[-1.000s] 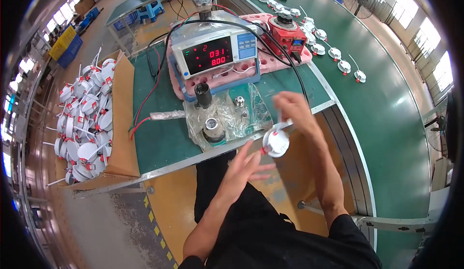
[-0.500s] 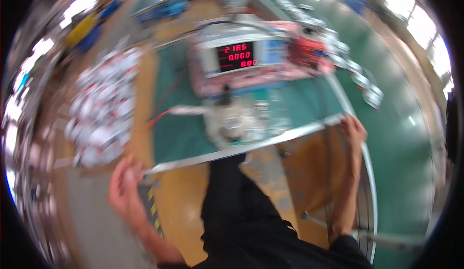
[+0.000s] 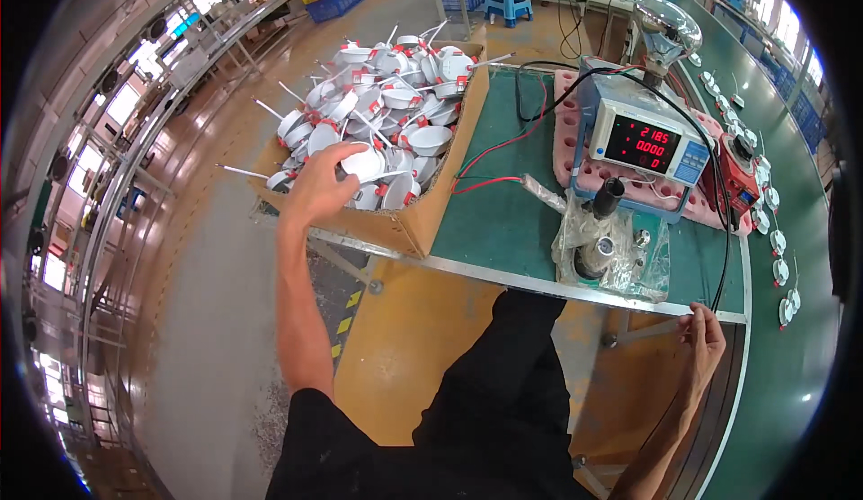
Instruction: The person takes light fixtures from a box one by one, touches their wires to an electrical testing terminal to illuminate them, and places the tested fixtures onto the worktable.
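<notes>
My left hand [image 3: 319,192] reaches over the near side of a cardboard box [image 3: 418,219] on the left of the table. Its thumb and fingers are closed on the rim of a white round lamp [image 3: 364,164] at the top of the heap. Several similar lamps [image 3: 430,139], with white leads and red tabs, fill the box in a jumble. At the right, my right hand [image 3: 704,334] rests against the table's front edge [image 3: 670,306], fingers curled on it, beside hanging black cables.
A meter with red digits [image 3: 643,143] stands on pink foam, near a red device [image 3: 739,176]. A plastic-wrapped fixture with a black knob [image 3: 609,196] sits at the front edge. Red wires [image 3: 490,183] cross the table. Lamps line the green conveyor [image 3: 796,392] at right.
My left hand has gone from the table's front left corner up to the box and onto a lamp. The right hand stays at the front edge. The view has swung left and sharpened.
</notes>
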### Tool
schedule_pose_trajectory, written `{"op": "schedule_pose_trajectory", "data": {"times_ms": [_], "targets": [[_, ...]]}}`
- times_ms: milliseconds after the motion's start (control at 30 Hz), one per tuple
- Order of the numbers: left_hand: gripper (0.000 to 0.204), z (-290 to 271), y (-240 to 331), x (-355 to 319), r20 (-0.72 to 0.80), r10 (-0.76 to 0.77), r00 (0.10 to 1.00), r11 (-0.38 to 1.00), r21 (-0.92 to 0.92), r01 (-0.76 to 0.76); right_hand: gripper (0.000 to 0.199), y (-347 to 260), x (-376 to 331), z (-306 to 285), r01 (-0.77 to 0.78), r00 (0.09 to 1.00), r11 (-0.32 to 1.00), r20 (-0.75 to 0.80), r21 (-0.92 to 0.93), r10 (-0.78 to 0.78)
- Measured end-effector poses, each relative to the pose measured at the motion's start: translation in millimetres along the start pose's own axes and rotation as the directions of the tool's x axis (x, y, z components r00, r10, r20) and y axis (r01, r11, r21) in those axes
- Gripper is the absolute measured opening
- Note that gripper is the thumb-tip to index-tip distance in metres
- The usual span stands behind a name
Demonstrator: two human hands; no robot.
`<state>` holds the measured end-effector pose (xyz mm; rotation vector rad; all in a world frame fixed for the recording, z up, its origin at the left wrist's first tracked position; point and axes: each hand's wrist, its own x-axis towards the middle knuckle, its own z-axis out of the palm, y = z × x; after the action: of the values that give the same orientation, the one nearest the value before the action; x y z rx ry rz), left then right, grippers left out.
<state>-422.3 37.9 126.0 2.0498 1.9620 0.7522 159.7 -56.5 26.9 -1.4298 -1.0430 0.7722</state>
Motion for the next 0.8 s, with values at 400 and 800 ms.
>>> {"op": "schedule_pose_trajectory", "data": {"times_ms": [400, 800], "targets": [[0.06, 8, 3, 8, 0.014, -0.089, 0.996, 0.936, -0.341, 0.088, 0.024, 8, -14, 26, -0.104, 0.989, 0.994, 0.106, -0.024, 0.106], [0.042, 22, 123, -54, -0.528, 0.372, 0.763, 0.918, 0.091, -0.385, 0.021, -25, -36, 41, -0.181, 0.964, 0.983, 0.193, -0.033, 0.184]]}}
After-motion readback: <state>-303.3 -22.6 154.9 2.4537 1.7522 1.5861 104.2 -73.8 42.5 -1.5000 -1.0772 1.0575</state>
